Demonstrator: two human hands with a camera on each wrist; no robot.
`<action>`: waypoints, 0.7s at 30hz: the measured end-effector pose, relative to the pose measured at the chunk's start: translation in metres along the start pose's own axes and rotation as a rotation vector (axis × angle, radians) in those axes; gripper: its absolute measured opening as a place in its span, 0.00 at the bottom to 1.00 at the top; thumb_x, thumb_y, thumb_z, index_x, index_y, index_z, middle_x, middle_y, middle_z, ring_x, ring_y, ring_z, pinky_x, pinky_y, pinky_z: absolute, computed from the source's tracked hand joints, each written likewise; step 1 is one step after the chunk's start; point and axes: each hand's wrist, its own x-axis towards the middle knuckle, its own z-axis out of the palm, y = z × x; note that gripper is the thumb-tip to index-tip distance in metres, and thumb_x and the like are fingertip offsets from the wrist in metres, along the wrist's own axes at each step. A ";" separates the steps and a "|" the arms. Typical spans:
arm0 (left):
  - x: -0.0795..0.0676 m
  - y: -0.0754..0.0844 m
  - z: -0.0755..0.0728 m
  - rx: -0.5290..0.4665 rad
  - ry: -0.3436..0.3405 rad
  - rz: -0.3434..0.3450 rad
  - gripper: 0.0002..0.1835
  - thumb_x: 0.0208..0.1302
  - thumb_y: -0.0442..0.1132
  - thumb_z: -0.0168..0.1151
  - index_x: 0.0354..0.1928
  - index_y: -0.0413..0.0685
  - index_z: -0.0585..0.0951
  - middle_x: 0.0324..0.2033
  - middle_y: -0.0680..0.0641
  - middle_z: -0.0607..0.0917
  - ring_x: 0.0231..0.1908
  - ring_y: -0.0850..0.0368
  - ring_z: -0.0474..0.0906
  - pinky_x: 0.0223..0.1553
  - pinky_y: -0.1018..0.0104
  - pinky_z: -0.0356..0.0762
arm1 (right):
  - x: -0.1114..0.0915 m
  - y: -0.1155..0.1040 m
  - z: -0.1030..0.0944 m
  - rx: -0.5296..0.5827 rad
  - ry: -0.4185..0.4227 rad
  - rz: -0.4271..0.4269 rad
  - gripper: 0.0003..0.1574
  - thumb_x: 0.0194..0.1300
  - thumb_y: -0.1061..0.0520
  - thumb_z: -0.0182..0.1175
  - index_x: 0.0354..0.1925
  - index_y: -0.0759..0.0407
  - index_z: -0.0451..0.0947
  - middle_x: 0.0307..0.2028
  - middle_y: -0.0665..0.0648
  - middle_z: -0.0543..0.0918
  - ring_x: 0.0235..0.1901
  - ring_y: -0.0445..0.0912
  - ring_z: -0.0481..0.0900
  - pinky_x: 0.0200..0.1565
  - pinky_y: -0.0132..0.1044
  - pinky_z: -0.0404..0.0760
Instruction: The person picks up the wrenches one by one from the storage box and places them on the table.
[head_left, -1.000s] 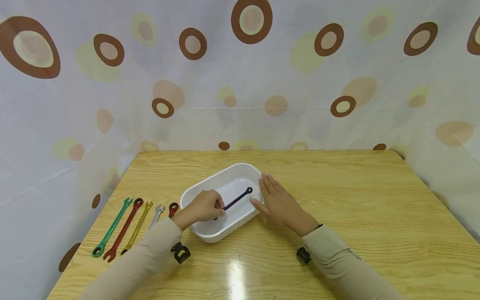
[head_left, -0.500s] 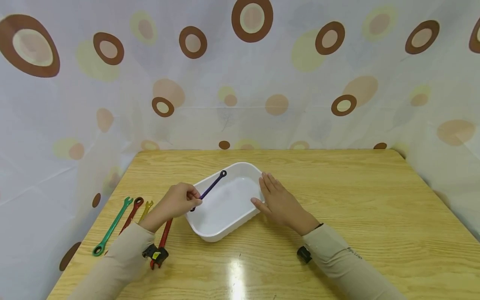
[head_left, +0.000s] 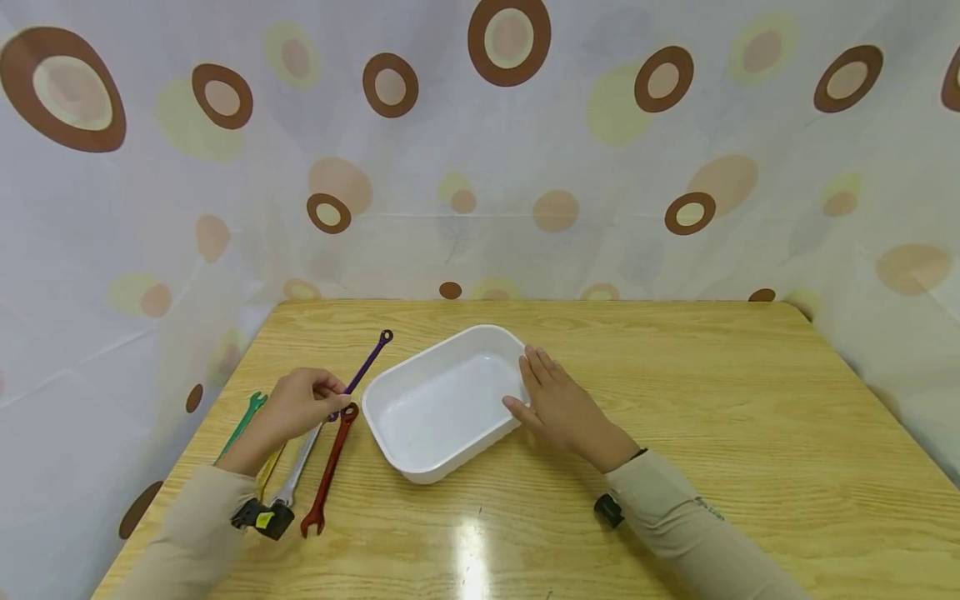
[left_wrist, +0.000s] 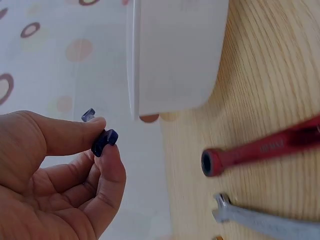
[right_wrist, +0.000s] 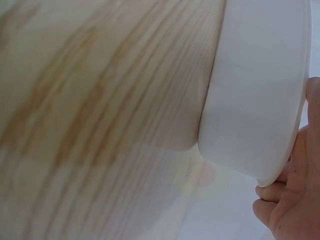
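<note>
My left hand (head_left: 300,406) pinches a purple combination wrench (head_left: 367,364) near one end, between thumb and index finger. The wrench is raised over the left side of the table, its ring end pointing up and away. In the left wrist view the wrench (left_wrist: 105,142) appears nearly end-on at the fingertips. A white plastic bin (head_left: 450,408) stands to the right of that hand, with nothing inside. At the bin's right end my right hand (head_left: 561,408) rests against the rim with fingers straight; the right wrist view shows its fingers (right_wrist: 272,192) at the rim.
Below the left hand lie a red wrench (head_left: 330,471) and a silver wrench (head_left: 302,462). A yellow wrench (head_left: 268,475) and a green wrench (head_left: 243,425) are partly covered by the left forearm. The wooden table (head_left: 712,400) meets a patterned cloth (head_left: 555,150) at the back.
My left hand has lifted the purple wrench out of the white bin and carried it left, past the rim and over the other wrenches. The right hand has stayed at the bin.
</note>
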 end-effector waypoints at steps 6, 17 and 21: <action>-0.010 -0.024 -0.013 0.003 0.037 -0.070 0.12 0.65 0.39 0.61 0.41 0.34 0.79 0.32 0.44 0.82 0.31 0.54 0.77 0.30 0.63 0.75 | 0.000 0.000 0.000 -0.002 0.009 -0.005 0.47 0.75 0.37 0.38 0.70 0.75 0.49 0.72 0.72 0.47 0.72 0.62 0.45 0.70 0.51 0.47; -0.030 -0.061 -0.038 -0.019 0.073 -0.157 0.15 0.68 0.39 0.58 0.44 0.28 0.76 0.33 0.41 0.81 0.31 0.50 0.79 0.32 0.59 0.79 | 0.000 0.000 0.000 0.003 0.004 0.000 0.47 0.75 0.37 0.38 0.70 0.74 0.48 0.72 0.71 0.46 0.73 0.60 0.42 0.70 0.51 0.47; -0.036 -0.073 -0.045 -0.010 0.098 -0.189 0.17 0.67 0.39 0.58 0.44 0.27 0.76 0.32 0.40 0.82 0.29 0.51 0.80 0.32 0.59 0.79 | 0.000 0.000 0.000 0.008 0.003 0.000 0.47 0.75 0.37 0.38 0.70 0.74 0.48 0.72 0.71 0.46 0.73 0.60 0.42 0.70 0.51 0.47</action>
